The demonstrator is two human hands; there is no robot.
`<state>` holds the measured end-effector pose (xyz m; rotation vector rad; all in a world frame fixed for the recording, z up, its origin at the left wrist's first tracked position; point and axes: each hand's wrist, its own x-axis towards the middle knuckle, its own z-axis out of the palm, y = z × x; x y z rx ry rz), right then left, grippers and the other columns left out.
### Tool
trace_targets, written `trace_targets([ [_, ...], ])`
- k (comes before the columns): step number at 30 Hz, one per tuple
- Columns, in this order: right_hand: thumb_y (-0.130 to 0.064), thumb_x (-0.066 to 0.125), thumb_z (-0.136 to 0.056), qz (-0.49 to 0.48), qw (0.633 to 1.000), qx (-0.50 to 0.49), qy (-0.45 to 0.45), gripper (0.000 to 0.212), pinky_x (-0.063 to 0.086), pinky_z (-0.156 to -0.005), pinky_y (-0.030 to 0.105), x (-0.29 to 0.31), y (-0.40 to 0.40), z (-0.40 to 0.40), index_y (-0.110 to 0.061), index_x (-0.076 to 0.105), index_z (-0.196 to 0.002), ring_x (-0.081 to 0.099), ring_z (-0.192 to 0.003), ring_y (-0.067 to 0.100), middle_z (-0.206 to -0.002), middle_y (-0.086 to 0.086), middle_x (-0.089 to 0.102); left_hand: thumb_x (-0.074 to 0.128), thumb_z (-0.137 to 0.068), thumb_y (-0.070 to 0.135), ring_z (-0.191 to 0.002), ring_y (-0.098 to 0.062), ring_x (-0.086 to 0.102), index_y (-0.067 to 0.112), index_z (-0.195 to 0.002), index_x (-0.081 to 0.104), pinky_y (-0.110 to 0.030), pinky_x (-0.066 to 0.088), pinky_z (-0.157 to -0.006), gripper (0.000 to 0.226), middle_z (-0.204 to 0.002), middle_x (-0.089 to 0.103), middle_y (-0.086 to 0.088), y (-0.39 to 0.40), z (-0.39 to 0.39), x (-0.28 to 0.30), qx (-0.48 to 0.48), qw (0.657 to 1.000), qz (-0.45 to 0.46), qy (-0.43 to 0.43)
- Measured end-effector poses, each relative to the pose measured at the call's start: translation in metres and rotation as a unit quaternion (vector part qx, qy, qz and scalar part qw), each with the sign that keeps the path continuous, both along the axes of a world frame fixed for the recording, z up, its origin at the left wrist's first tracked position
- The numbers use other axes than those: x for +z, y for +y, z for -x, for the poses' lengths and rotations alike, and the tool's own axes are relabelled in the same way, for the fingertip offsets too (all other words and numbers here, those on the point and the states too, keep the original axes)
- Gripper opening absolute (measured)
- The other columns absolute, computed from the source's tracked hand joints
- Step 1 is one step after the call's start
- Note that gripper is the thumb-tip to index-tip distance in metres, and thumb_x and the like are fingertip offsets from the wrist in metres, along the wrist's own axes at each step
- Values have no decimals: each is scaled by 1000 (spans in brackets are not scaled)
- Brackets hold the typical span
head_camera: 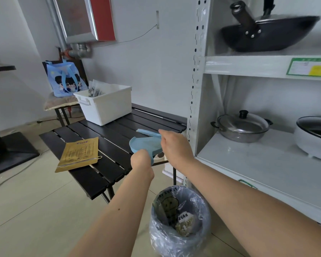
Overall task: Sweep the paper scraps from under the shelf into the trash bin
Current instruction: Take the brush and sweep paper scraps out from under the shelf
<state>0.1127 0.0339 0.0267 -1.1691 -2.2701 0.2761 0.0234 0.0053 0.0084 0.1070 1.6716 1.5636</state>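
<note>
Black slatted table [93, 134] beside shelf [248, 160]

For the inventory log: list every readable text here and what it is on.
"THANK YOU", upside down: plastic bag lining the trash bin.
"HAVE", upside down: same bag.
Yellow pouch on the black table: print too small.
Green-edged shelf label: blurred, unreadable.

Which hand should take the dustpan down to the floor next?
Left. The left hand is closed on the blue dustpan handle; the right hand grips the brush above it.
</note>
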Motion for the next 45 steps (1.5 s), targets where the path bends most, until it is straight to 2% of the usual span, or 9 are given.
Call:
trace_targets([
  [2,-9,35,-99,-21,999,-7,47,38,52,-84,41,3,-2,-11,-10,54,-132,63,-101,32,-116,12,67,41,-95,17,-123,-32,42,10,-136,45,-41,37,-104,43,-138,46,-13,-2,-8,5,13,989,58,137],
  [4,-8,36,-98,-38,994,-16,99,32,47,-70,36,6,-7,-24,-9,61,-117,60,-85,28,-96,9,66,38,-96,18,-112,-28,46,10,-129,53,-40,43,-92,37,-126,52,-13,-7,-26,16,27,976,-3,218],
  [8,-10,35,-98,-15,985,-29,167,31,40,-70,28,9,-28,-61,-11,63,-113,60,-88,25,-101,6,68,40,-98,26,-71,-18,51,9,-98,56,-31,40,-68,23,-76,55,-2,-9,-79,35,-71,984,-149,59],
  [13,-13,40,-98,-36,989,-49,132,29,48,-81,36,-6,-53,-123,-11,63,-114,64,-101,28,-113,6,68,48,-97,35,-91,-24,65,1,-114,61,-31,51,-76,40,-102,68,-11,3,-137,19,-161,968,-179,-78],
  [19,-26,43,-97,20,985,-156,77,36,46,-91,35,-37,-60,-202,-16,56,-129,54,-121,22,-144,1,42,45,-99,19,-72,-22,60,4,-80,60,-31,50,-73,28,-82,63,-11,9,-214,-21,-244,956,-131,-96],
  [27,-25,30,-100,151,952,-258,66,38,44,-84,37,-95,-48,-273,-20,38,-137,57,-110,33,-128,10,52,53,-90,15,-76,-21,62,9,-75,61,-31,50,-73,18,-81,64,-8,19,-296,-74,-372,922,-62,-88],
  [30,-19,34,-97,165,951,-252,69,35,47,-81,36,-124,-42,-286,-13,44,-130,57,-108,34,-119,13,54,57,-78,34,-99,-31,63,7,-98,63,-42,51,-94,34,-109,65,-13,30,-307,-91,-336,941,-32,-3],
  [33,-20,38,-95,172,955,-242,24,34,49,-80,39,-155,-42,-298,-12,48,-127,59,-103,35,-115,14,58,49,-88,36,-132,-37,37,14,-140,42,-47,31,-113,57,-147,37,-14,39,-301,-100,-285,938,45,191],
  [45,-24,37,-97,249,934,-245,-79,33,47,-87,33,-255,-10,-321,-18,51,-125,59,-110,25,-121,7,63,38,-100,24,-150,-20,2,18,-150,24,-41,4,-123,52,-161,15,1,101,-273,-180,-379,727,-28,572],
])
